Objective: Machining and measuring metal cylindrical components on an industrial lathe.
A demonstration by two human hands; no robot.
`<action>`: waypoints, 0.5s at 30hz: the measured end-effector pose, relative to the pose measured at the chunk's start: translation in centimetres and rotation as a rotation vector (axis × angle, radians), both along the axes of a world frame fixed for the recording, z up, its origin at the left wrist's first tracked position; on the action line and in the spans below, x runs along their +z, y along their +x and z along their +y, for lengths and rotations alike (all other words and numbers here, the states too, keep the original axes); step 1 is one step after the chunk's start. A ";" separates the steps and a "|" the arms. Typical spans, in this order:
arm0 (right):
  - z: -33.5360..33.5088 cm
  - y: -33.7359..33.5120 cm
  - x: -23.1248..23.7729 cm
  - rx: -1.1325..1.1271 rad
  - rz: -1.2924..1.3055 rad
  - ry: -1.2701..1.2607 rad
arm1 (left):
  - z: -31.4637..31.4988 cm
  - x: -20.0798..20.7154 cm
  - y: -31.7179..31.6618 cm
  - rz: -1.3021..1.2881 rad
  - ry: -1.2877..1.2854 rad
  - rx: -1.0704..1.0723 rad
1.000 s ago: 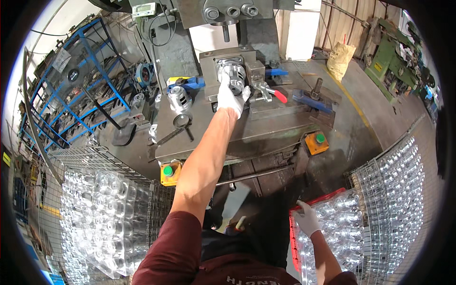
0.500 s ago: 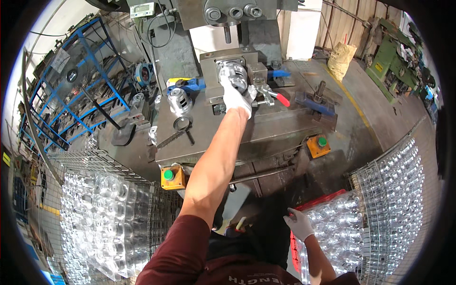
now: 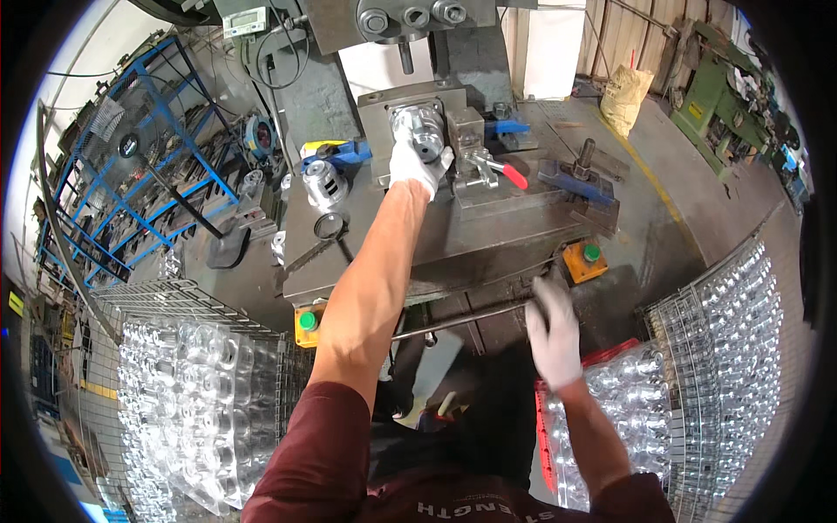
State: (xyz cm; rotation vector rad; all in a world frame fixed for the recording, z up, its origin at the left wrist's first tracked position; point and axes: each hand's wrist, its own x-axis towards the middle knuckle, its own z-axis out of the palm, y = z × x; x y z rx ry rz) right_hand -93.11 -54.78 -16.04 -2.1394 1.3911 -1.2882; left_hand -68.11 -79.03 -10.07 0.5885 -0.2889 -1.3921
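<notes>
A shiny silver cylindrical metal housing (image 3: 425,131) lies in the steel fixture (image 3: 375,116) under the press. My left hand (image 3: 413,166), in a white glove, grips its near side, thumb to the right. Just right of that hand, a toggle clamp with a red handle (image 3: 514,177) sits on the fixture. My right hand (image 3: 553,336), also gloved, is in the air in front of the table's front edge, somewhat blurred. Its fingers are extended and hold nothing. A second metal housing (image 3: 324,185) stands on the steel table (image 3: 384,253) to the left, behind a round black-rimmed tool (image 3: 329,227).
Orange boxes with green buttons sit at the table's front, one left (image 3: 307,322) and one right (image 3: 586,260). Wire cages of shiny metal parts flank me, left (image 3: 187,301) and right (image 3: 697,349). Beside the right cage is a red crate (image 3: 542,436). The press punch (image 3: 405,57) hangs above the fixture.
My right hand has risen from beside the red crate toward the table's front edge. My left hand stays at the housing, its thumb now spread to the right. The view has shifted slightly.
</notes>
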 end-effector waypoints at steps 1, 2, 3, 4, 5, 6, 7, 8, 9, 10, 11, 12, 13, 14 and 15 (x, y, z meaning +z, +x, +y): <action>-3.2 1.2 2.0 -0.022 -0.010 -0.174 | -0.1 0.1 -0.4 0.006 0.002 -0.012; -6.3 2.1 4.1 -0.099 0.015 -0.229 | 0.0 0.5 -1.3 -0.008 0.096 -0.041; -9.6 2.9 5.6 -0.160 0.010 -0.263 | 0.1 1.0 -2.1 -0.026 0.183 -0.069; -13.1 3.9 6.2 -0.155 -0.076 -0.261 | 0.1 0.6 -2.0 -0.048 0.152 -0.094; -16.8 4.0 5.7 -0.133 -0.162 -0.200 | -0.2 0.1 -2.4 -0.047 0.154 -0.110; -20.1 4.2 5.3 -0.146 -0.123 -0.241 | -0.4 -0.2 -2.2 -0.077 0.103 -0.148; -22.9 3.4 4.1 -0.164 -0.024 -0.231 | -0.4 -0.8 -2.6 -0.102 0.059 -0.198; -22.6 4.8 6.4 -0.211 -0.232 0.027 | -0.1 -1.2 -1.0 -0.106 0.072 -0.171; -23.5 4.6 7.3 -0.280 -0.338 0.173 | 0.1 -1.3 -0.4 -0.131 0.038 -0.170; -24.3 4.8 7.5 -0.250 -0.297 0.193 | 0.3 -1.4 -0.2 -0.152 0.006 -0.175; -25.0 5.1 7.5 -0.220 -0.255 0.214 | 0.6 -1.7 -0.1 -0.148 0.016 -0.172; -26.4 5.0 7.1 -0.226 -0.240 0.179 | 0.7 -1.7 -0.7 -0.118 -0.008 -0.150; -28.1 5.4 6.5 -0.222 -0.229 0.137 | 0.9 -1.1 -0.9 -0.092 -0.040 -0.120; -29.2 5.3 5.6 -0.247 -0.053 -0.066 | 1.4 -0.7 -1.3 -0.103 -0.063 -0.118; -29.5 6.7 6.3 -0.212 -0.057 -0.058 | 1.7 0.1 -0.4 -0.107 -0.055 -0.083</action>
